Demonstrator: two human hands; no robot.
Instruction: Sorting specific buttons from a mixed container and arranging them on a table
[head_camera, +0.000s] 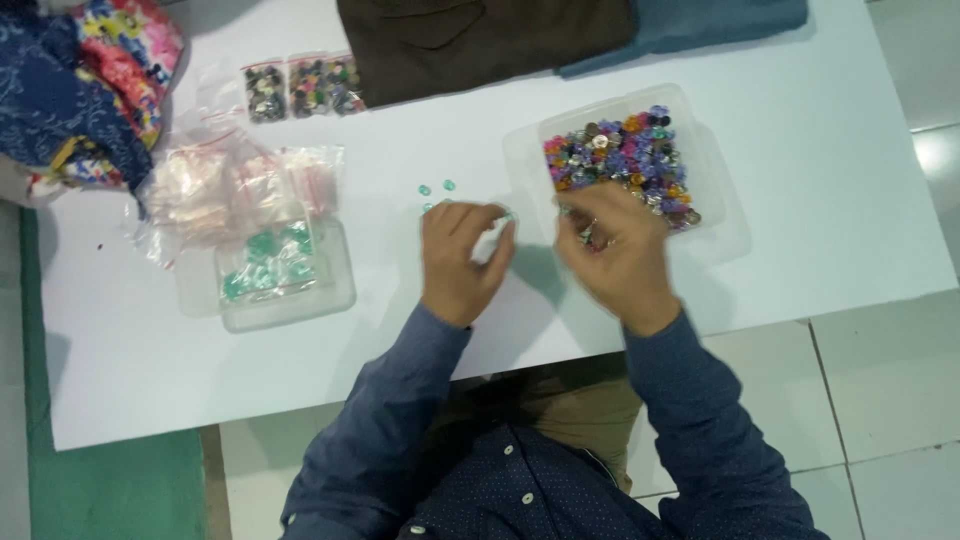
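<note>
The left hand (462, 262) curls over the white table (820, 180), fingertips pinched on what seems a small clear bag with a green button (508, 214); more loose green buttons (436, 189) lie at its 12 o'clock. The right hand (612, 255), blurred, reaches into the clear tray of mixed coloured buttons (625, 155) at its 12 o'clock; its grip I cannot tell. At 9 o'clock sits a tray of bagged green buttons (268, 265), sorted apart.

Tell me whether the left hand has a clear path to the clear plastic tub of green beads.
Probably yes: the left hand sits beside the clear plastic tub of green beads, with only bare white table between.
</note>
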